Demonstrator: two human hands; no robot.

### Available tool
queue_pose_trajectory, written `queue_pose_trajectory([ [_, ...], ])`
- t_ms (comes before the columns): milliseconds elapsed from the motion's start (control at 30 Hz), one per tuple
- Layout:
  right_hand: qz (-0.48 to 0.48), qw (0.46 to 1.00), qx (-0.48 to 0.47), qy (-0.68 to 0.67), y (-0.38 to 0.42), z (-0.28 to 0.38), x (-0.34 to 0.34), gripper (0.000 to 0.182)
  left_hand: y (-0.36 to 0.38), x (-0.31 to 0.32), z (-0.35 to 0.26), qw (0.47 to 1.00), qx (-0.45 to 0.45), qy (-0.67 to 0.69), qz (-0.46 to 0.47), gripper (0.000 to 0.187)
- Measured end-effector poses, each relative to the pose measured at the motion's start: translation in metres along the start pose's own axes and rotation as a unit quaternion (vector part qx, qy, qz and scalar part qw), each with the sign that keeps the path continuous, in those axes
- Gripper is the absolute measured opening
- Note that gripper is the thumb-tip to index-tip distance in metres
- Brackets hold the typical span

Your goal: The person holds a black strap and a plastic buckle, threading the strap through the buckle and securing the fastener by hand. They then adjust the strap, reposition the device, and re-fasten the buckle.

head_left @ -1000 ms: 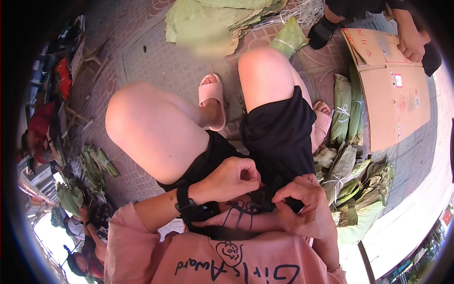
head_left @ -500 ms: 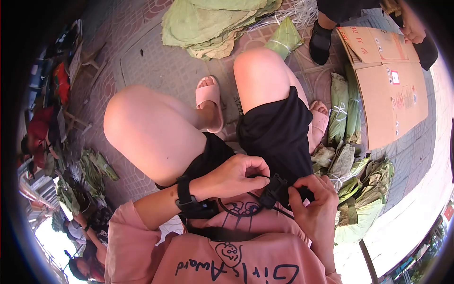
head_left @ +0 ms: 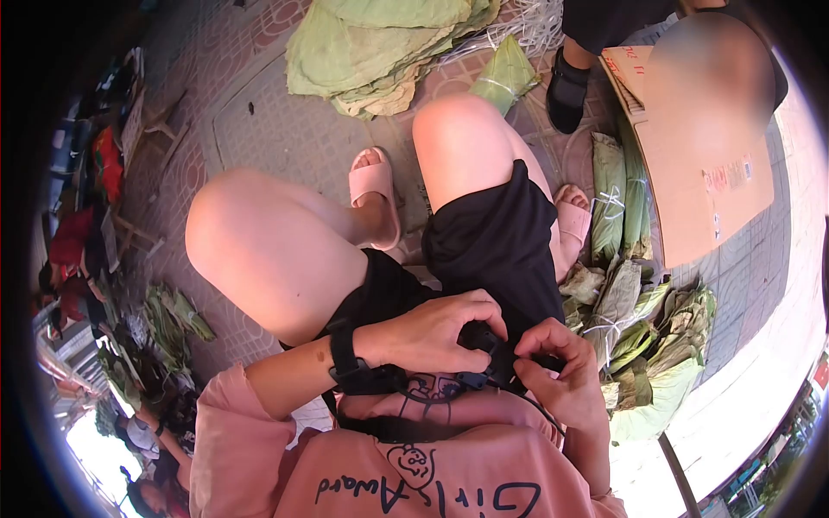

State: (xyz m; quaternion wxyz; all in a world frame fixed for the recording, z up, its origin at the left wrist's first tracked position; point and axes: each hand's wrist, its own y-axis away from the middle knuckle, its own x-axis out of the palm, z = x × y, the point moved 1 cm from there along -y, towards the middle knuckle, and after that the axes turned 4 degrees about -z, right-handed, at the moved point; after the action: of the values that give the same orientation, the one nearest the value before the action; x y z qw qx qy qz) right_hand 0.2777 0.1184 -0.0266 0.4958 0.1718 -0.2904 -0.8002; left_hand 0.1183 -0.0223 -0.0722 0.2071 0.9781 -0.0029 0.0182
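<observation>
At my waist, over the pink shirt [head_left: 414,496] and black shorts [head_left: 496,242], both hands are at a small black device [head_left: 477,338] with a thin black cable. My left hand [head_left: 436,332], with a black strap [head_left: 344,354] on its wrist, has its fingers curled round the device. Beside it on the right, my right hand [head_left: 561,358] is closed, thumb and fingers pinched on a dark part that is mostly hidden. The device's far side is covered by my fingers.
Large flat green leaves [head_left: 371,52] lie on the paving ahead. Tied leaf bundles [head_left: 609,194] are at the right, beside a cardboard sheet [head_left: 708,190]. A person's dark shoe [head_left: 567,91] stands near the cardboard. Other people and a wooden stool [head_left: 160,129] are at the left.
My left hand has shifted from pinching beside the device to curling over it, and the device has turned. The other person has leaned in over the cardboard. The view has shifted slightly.
</observation>
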Motion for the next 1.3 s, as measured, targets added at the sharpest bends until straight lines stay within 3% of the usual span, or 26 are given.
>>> queue_pose_trajectory([
  [67,-0.006,0.998,0.040,-0.049,0.005,0.004,0.003,0.011,0.003,0.003,0.000,0.999,0.003,0.036,-0.029,0.032],
  [233,-0.024,0.991,-0.086,0.104,0.013,0.027,0.010,0.019,0.011,0.004,-0.011,0.994,-0.022,0.075,-0.076,0.028],
  [467,-0.169,0.928,-0.268,0.197,0.001,0.078,0.017,0.022,0.000,-0.030,-0.048,0.957,0.098,0.067,-0.266,0.030],
  [500,-0.183,0.913,-0.304,0.199,-0.003,0.093,0.017,0.023,-0.006,-0.039,-0.052,0.930,0.162,0.064,-0.325,0.027],
  [567,-0.186,0.863,-0.427,0.196,-0.017,0.117,0.013,0.025,-0.009,-0.066,-0.075,0.912,0.197,0.096,-0.348,0.028],
  [600,-0.187,0.868,-0.432,0.159,-0.024,0.131,0.013,0.026,-0.007,-0.082,-0.086,0.911,0.218,0.040,-0.347,0.029],
  [667,-0.150,0.856,-0.480,0.118,-0.040,0.160,0.010,0.030,-0.003,-0.098,-0.114,0.915,0.203,0.095,-0.336,0.031],
  [800,-0.038,0.881,-0.471,0.039,-0.067,0.207,-0.010,0.037,-0.007,-0.128,-0.124,0.902,0.218,0.085,-0.362,0.036],
  [900,-0.006,0.881,-0.438,0.177,-0.100,0.231,-0.026,0.040,-0.013,-0.144,-0.124,0.897,0.225,0.056,-0.378,0.042],
  [933,0.020,0.914,-0.354,0.199,-0.107,0.235,-0.031,0.048,-0.019,-0.150,-0.123,0.892,0.231,0.042,-0.385,0.043],
  [1033,0.135,0.950,-0.229,0.162,-0.138,0.233,-0.044,0.059,-0.035,-0.163,-0.124,0.897,0.217,0.018,-0.385,0.047],
  [1067,0.138,0.951,-0.227,0.156,-0.145,0.233,-0.042,0.060,-0.041,-0.167,-0.123,0.902,0.206,0.013,-0.380,0.048],
  [1167,0.090,0.965,-0.184,0.167,-0.173,0.225,-0.035,0.050,-0.062,-0.170,-0.109,0.908,0.210,0.070,-0.355,0.047],
  [1200,0.099,0.976,-0.187,0.058,-0.177,0.221,-0.028,0.037,-0.067,-0.173,-0.105,0.912,0.198,0.055,-0.354,0.048],
  [1300,0.092,0.970,-0.220,0.040,-0.192,0.216,-0.028,0.029,-0.077,-0.185,-0.107,0.893,0.247,-0.093,-0.364,0.049],
])
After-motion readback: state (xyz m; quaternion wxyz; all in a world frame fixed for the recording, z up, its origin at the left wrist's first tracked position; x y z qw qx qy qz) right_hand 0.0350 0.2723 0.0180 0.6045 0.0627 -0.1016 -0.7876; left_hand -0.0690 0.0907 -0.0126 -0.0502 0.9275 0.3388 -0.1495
